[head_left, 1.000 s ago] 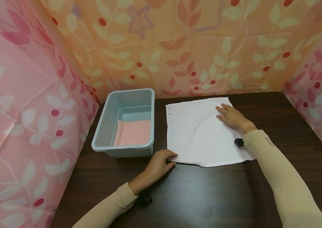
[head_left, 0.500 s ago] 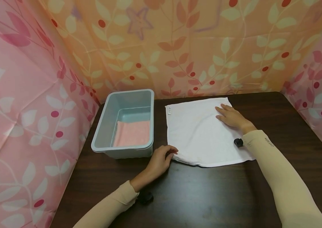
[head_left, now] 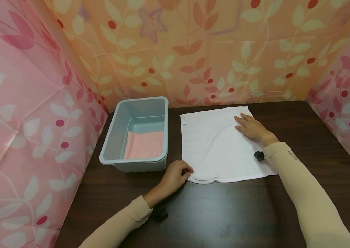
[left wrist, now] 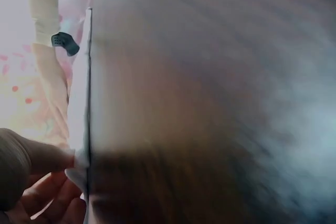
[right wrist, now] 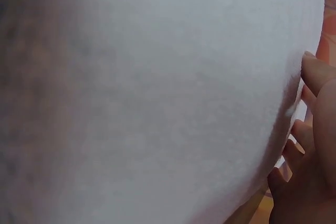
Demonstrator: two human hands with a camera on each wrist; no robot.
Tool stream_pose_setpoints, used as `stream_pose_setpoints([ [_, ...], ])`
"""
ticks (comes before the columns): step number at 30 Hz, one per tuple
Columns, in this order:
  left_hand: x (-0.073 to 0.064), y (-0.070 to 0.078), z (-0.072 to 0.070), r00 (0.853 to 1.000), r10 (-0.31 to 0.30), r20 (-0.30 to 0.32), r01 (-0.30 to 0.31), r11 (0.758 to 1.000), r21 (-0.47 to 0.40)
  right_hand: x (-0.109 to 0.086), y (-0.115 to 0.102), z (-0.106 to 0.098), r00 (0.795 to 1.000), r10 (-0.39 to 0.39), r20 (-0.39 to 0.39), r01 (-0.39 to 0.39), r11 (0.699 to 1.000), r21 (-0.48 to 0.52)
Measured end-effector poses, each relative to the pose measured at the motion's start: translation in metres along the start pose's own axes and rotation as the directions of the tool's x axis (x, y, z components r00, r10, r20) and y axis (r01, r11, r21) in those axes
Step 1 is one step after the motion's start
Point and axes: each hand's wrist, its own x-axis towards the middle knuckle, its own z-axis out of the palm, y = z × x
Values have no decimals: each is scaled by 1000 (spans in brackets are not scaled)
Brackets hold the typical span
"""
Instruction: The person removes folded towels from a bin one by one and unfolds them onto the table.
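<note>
A white towel (head_left: 215, 144) lies spread on the dark table, a small tag at its far left corner. My left hand (head_left: 175, 175) pinches the near left corner between thumb and fingers; the left wrist view shows the thumb (left wrist: 47, 156) against the towel's edge. Near the far right part of the cloth, my right hand (head_left: 250, 127) rests on top with its fingers spread. The right wrist view has the towel (right wrist: 184, 98) filling most of it, with the right hand (right wrist: 310, 145) at the right side.
A grey-blue plastic basin (head_left: 109, 148) stands left of the towel, with a folded pink cloth (head_left: 145, 144) inside. Floral curtains (head_left: 193, 51) hang behind and beside the table (head_left: 218, 213). Dark wrist cameras sit at both sleeves.
My left fingers have closed on the near left corner of the towel and shifted its near edge slightly toward me. The right hand stays in place.
</note>
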Motion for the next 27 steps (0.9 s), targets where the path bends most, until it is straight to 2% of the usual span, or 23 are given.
stream_pose_setpoints([
  [5, -4, 1, -5, 997, 54, 58, -58, 996, 64, 0, 0, -1, 1000, -2, -3, 2, 1000, -2],
  [9, -7, 5, -10, 986, 124, 111, -144, 970, 195, -1, 1, -1, 1000, 1, -7, -1, 1000, 1],
  [14, -13, 10, -12, 975, 173, 141, -214, 905, 367, -1, 3, 0, 1000, 6, 5, -6, 1000, 4],
  [18, -15, 12, -13, 972, 204, 115, -234, 837, 495, -2, 2, 0, 1000, 12, 11, -12, 1000, 9],
  [20, -14, 13, -14, 973, 209, 93, -226, 812, 538, -2, 2, 1, 1000, 13, 10, -13, 1000, 6],
  [21, -14, 13, -14, 974, 209, 84, -220, 810, 544, -1, 2, 2, 1000, 13, 9, -13, 1000, 2],
  [24, -12, 15, -12, 972, 217, 93, -234, 833, 501, -1, 1, 4, 1000, 12, 8, -11, 1000, -7],
  [26, -10, 17, -10, 962, 231, 148, -273, 850, 450, -2, 0, 4, 1000, 10, 11, -10, 1000, -10],
  [27, -10, 18, -9, 952, 237, 193, -298, 856, 423, -3, 0, 4, 1000, 8, 14, -8, 1000, -10],
])
